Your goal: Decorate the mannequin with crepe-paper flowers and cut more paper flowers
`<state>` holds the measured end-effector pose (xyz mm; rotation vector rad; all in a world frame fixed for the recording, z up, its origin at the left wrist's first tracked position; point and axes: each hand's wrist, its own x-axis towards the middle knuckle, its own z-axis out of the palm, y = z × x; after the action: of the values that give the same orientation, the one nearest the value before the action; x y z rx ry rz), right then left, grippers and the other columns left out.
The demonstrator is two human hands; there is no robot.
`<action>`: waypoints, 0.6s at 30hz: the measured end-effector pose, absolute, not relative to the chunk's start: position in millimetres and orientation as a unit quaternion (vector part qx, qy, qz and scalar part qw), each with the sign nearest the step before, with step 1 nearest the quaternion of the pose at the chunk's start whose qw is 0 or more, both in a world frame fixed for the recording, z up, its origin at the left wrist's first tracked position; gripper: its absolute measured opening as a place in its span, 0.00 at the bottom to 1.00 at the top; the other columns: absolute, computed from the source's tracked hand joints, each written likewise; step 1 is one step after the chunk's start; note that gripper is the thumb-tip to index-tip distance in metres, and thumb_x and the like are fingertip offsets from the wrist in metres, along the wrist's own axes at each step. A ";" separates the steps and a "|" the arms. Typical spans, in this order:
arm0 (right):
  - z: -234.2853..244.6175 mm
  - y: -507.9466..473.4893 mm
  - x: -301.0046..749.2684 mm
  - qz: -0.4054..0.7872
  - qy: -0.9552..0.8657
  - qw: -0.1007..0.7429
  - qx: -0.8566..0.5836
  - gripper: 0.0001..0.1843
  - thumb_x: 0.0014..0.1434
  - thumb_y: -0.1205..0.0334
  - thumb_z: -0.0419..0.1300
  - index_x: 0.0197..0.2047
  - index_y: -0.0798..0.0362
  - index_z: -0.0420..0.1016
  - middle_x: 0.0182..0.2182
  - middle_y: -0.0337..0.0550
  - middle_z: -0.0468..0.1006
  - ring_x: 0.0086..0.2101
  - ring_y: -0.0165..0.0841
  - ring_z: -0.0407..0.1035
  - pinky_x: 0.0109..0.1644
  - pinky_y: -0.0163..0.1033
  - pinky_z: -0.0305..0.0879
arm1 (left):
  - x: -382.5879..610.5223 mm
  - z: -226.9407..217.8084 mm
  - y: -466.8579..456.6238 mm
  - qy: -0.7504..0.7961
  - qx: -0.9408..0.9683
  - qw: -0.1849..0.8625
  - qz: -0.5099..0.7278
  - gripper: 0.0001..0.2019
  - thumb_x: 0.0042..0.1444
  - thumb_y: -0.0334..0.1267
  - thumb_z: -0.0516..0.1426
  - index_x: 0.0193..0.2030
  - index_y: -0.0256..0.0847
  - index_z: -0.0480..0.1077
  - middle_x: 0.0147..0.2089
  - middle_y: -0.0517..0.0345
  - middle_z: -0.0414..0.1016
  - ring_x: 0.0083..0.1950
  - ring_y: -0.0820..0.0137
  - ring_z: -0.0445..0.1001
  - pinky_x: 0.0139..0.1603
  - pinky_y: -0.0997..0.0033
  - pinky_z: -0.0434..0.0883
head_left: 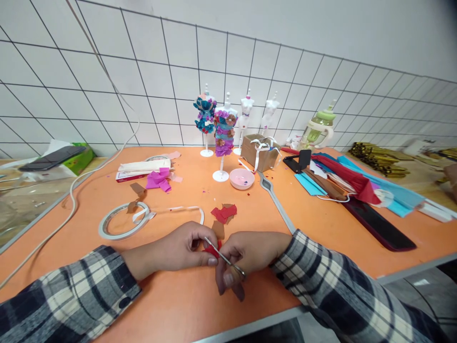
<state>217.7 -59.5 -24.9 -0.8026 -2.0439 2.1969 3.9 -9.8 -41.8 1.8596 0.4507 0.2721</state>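
1. Wall: plain white, matte, evenly lit.
2. Wire grid: black, square mesh, set against the wall behind the tables.
3. Table: orange top, grey metal edge, fills the foreground.
4. Left side table: pale wood-toned top, just beside the orange one.
5. Right side table: wood-toned top.
6. Floor: grey, seen lower right.
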 end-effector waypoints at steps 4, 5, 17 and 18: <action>-31.8 -57.5 221.9 0.726 -0.638 0.076 -0.245 0.37 0.52 0.29 0.63 0.40 0.59 0.76 0.25 0.39 0.77 0.28 0.27 0.69 0.32 0.31 0.61 | 1.8 -42.5 -10.1 0.181 0.730 0.642 0.147 0.29 0.53 0.62 0.64 0.50 0.39 0.71 0.32 0.61 0.72 0.31 0.72 0.68 0.31 0.76 0.65; -32.7 -57.2 223.1 0.728 -0.634 0.094 -0.244 0.36 0.52 0.29 0.63 0.40 0.59 0.75 0.26 0.39 0.77 0.28 0.27 0.69 0.32 0.31 0.61 | 1.0 -43.0 -9.3 0.177 0.721 0.652 0.154 0.33 0.52 0.62 0.64 0.56 0.40 0.69 0.32 0.62 0.71 0.30 0.72 0.67 0.32 0.76 0.65; -32.6 -55.5 226.6 0.712 -0.654 0.119 -0.227 0.37 0.54 0.30 0.61 0.44 0.60 0.75 0.30 0.42 0.78 0.31 0.29 0.68 0.36 0.34 0.59 | 6.6 -38.2 -3.8 0.221 0.733 0.606 0.216 0.19 0.56 0.54 0.65 0.35 0.37 0.79 0.33 0.55 0.81 0.35 0.68 0.76 0.38 0.72 0.72; -32.1 -55.5 226.3 0.712 -0.655 0.122 -0.221 0.37 0.54 0.30 0.62 0.45 0.60 0.75 0.31 0.42 0.78 0.32 0.29 0.69 0.38 0.34 0.60 | 7.0 -37.8 -3.5 0.226 0.735 0.599 0.223 0.18 0.56 0.54 0.65 0.33 0.37 0.78 0.31 0.56 0.80 0.33 0.69 0.75 0.37 0.73 0.72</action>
<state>226.3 -55.5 -32.1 -0.6464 -1.9121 2.0785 7.0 -3.5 -37.8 1.7046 0.5239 0.5160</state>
